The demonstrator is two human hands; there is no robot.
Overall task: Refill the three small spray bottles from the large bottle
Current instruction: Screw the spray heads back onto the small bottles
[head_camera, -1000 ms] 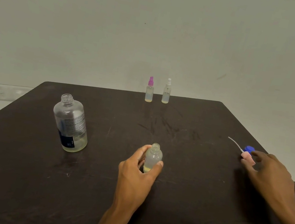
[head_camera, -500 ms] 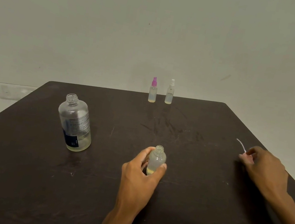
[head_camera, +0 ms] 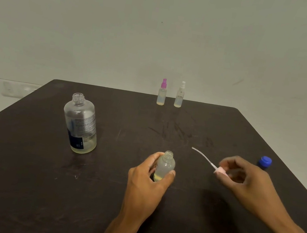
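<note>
Left hand (head_camera: 148, 178), fingers and thumb curled round a small clear plastic bottle (head_camera: 164, 167) with an open neck, standing upright near the middle of the dark table (head_camera: 15, 184), toward the front edge; a shallow layer of yellowish liquid at its bottom. Right hand (head_camera: 247, 181), just to the right and apart from that bottle, pinching a pale pink spray head (head_camera: 220, 170) with a thin white dip tube (head_camera: 202, 156) slanting up and leftward over the tabletop. Behind that hand, near the right edge, a blue screw cap (head_camera: 265, 161) lying on the table. Toward the left edge, a large clear labelled bottle (head_camera: 80, 124), uncapped and upright, holding only a low pool of pale liquid. At the back edge, two more small spray bottles side by side with heads on: one with a magenta top (head_camera: 161, 94), one with a white top (head_camera: 179, 96). Probably very light and easy to tip, the small open bottle, with slick thin walls likely to give under a squeeze; best held low round the body, as now, neck kept free. Dip tube flexible and springy by the look of it, so better steered by the rigid pink collar than by the tube. Large bottle likely light now too, best taken round the labelled waist for a controlled pour.
</note>
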